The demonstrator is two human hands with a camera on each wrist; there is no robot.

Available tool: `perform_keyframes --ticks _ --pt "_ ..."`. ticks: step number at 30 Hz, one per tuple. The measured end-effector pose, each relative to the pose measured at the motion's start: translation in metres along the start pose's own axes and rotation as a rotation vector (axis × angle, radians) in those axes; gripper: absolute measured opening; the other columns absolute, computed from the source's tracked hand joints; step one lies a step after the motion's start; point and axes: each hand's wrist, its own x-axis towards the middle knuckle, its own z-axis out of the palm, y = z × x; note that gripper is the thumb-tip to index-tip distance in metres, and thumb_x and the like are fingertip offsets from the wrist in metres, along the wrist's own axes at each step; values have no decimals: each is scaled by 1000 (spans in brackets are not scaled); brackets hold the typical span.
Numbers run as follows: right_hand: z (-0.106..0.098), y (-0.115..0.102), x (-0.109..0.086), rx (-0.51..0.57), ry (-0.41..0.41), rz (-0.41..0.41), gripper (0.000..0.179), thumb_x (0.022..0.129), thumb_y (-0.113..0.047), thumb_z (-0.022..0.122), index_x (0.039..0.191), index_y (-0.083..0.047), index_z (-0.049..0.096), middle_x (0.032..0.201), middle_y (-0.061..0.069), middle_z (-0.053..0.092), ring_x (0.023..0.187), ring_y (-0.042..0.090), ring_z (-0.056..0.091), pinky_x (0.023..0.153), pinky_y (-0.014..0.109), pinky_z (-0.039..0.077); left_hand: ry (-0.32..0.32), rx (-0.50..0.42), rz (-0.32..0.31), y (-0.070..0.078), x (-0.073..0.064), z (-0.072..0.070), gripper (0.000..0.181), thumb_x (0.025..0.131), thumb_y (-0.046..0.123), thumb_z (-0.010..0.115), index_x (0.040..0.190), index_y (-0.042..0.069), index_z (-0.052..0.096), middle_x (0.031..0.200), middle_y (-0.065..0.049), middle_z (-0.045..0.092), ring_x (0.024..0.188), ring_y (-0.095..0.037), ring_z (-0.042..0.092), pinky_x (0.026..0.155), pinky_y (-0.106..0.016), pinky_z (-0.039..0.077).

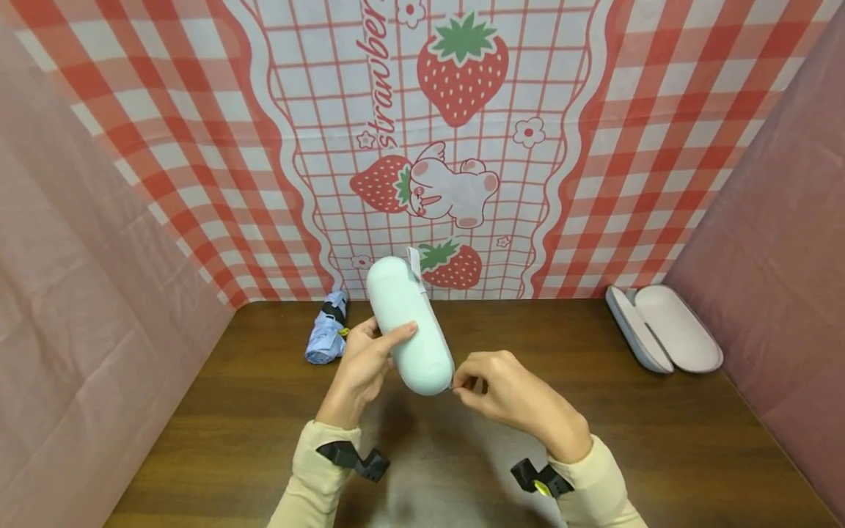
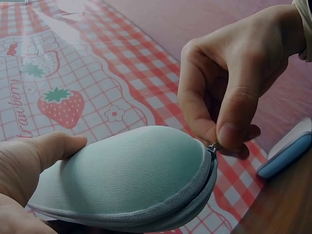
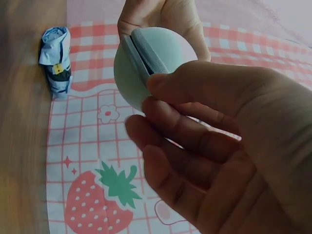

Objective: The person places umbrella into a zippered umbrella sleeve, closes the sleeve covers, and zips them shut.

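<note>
A mint-green zippered glasses case (image 1: 411, 323) is held up over the table, tilted, with a white tag (image 1: 414, 262) at its far end. My left hand (image 1: 366, 356) grips it from the left side, thumb lying across the top face. At the near end, my right hand (image 1: 505, 389) pinches the small metal zipper pull (image 2: 212, 147) between thumb and forefinger. Grey zipper tape runs round the case's edge, and a narrow dark gap shows between its two sides in both wrist views. The inside of the case is hidden.
A folded light-blue umbrella (image 1: 326, 330) with a black band lies at the table's back left. An opened hard case (image 1: 680, 330), pale inside, sits at the back right. Behind the wooden table (image 1: 264, 440) hangs a strawberry-print checked cloth (image 1: 607, 183).
</note>
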Motion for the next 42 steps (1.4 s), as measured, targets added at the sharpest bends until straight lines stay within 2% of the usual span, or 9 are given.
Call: perform_keyframes --ticks 5,17,23,26,29,33,37,39,42 --pt "0 0 0 -7 49 -47 12 82 2 80 84 -9 77 81 -2 71 70 2 62 61 23 57 14 -39 21 1 1 1 50 90 5 73 136 -6 54 122 -15 65 106 -25 69 93 -49 58" --pt "3 -4 2 5 21 -39 10 85 4 78 86 -6 78 82 0 71 70 1 61 60 19 55 20 -69 37 2 3 3 51 92 5 72 138 -7 52 128 -17 62 110 -26 68 96 -48 56" --pt "-3 -3 1 5 -13 38 5 87 -2 78 88 -6 76 85 0 73 72 1 64 63 23 58 11 -54 34 2 2 4 52 92 7 73 138 -6 52 130 -18 62 112 -28 67 95 -49 57" --pt "-9 -1 -1 -12 28 97 5 88 -10 80 86 -11 75 82 -4 72 71 0 64 63 22 57 6 -43 28 2 1 4 55 91 8 74 139 -5 51 132 -19 61 114 -29 67 96 -50 57" --pt "-12 1 -2 -35 142 126 12 86 -19 83 86 -14 73 81 -5 71 71 3 65 62 23 57 -1 -19 27 2 2 4 58 90 8 76 140 -5 51 133 -20 59 114 -30 67 95 -50 57" --pt "-7 2 1 13 257 194 37 83 -28 87 110 -10 70 97 2 73 85 14 70 68 28 59 -23 6 12 -1 1 4 59 90 8 76 141 -4 49 132 -19 58 111 -28 68 94 -48 58" --pt "5 1 6 168 232 315 71 83 -36 87 140 -8 56 120 9 71 97 19 73 78 30 61 -48 32 -4 -4 -1 5 62 89 9 77 142 -2 48 132 -19 59 110 -27 68 93 -47 58" --pt "11 1 7 236 214 350 74 85 -37 86 143 -8 52 124 12 70 99 21 74 80 31 62 -62 46 -5 -4 -2 6 64 88 9 77 143 -1 47 133 -19 59 111 -26 67 94 -47 58" --pt "18 1 9 302 210 366 68 86 -33 84 141 -9 52 125 15 70 103 25 74 82 34 62 -89 50 -6 -4 -3 7 67 87 9 77 144 0 45 135 -19 58 113 -26 66 96 -47 57"
